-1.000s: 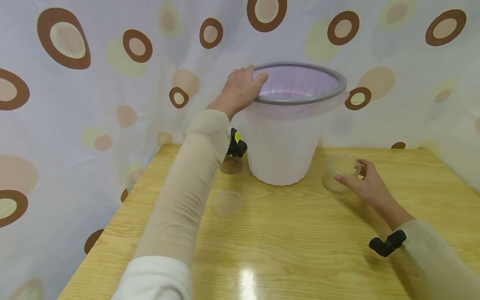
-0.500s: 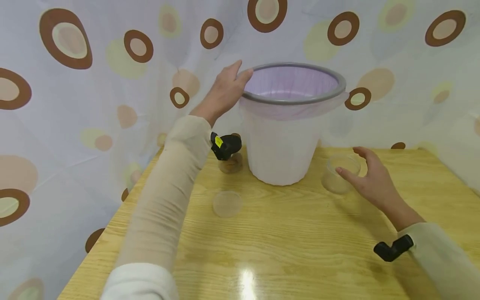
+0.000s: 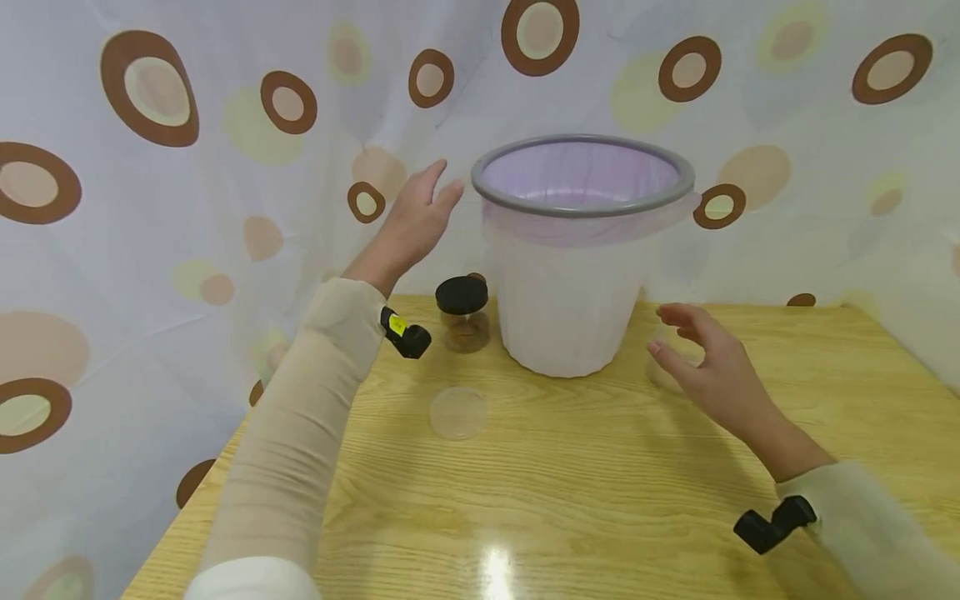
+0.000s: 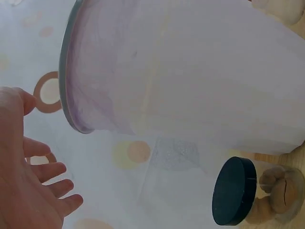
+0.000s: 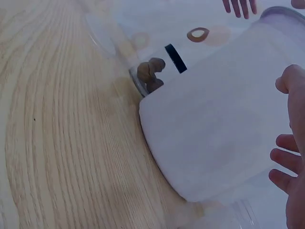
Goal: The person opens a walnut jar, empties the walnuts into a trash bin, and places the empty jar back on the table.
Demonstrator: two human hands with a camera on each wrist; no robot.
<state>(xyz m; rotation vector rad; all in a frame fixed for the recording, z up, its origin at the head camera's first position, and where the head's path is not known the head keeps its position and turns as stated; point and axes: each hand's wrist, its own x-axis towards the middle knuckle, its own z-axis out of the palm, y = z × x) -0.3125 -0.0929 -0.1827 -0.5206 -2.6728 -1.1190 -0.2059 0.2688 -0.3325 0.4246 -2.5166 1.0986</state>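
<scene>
Furthest left, the left grip [image 3: 410, 223] hangs in the air beside the bin's rim, thumb and fingers spread apart, holding nothing, with a gap showing between it and the bin. Below it, near the far-left corner of the desk [image 3: 420, 517], stands a clear jar [image 3: 467, 333] with a black lid [image 3: 462, 294] and brown lumps [image 4: 285, 194] inside. It is probably stiff and smooth, best held round its body in case the lid is loose. In front of the jar, further from the far edge, a clear disc [image 3: 459, 413] lies flat; it looks light and thin, slippery, and easier to pinch by its edge than to lift from its face.

The white bin [image 3: 566, 304] stands upright near the middle of the far edge. It should be light for its bulk and its wall may flex, so the grey rim [image 3: 585, 210] seems the firmest hold, though the thin liner [image 3: 558, 235] hanging below it could slip or tear under a hard pull. Right of the bin, also near the far edge, a clear container [image 3: 662, 377] sits mostly hidden behind the right grip [image 3: 708, 371], whose thumb and fingers are curved but apart; I cannot tell whether they touch it. The container looks light and slick, best held across its sides without squeezing.
</scene>
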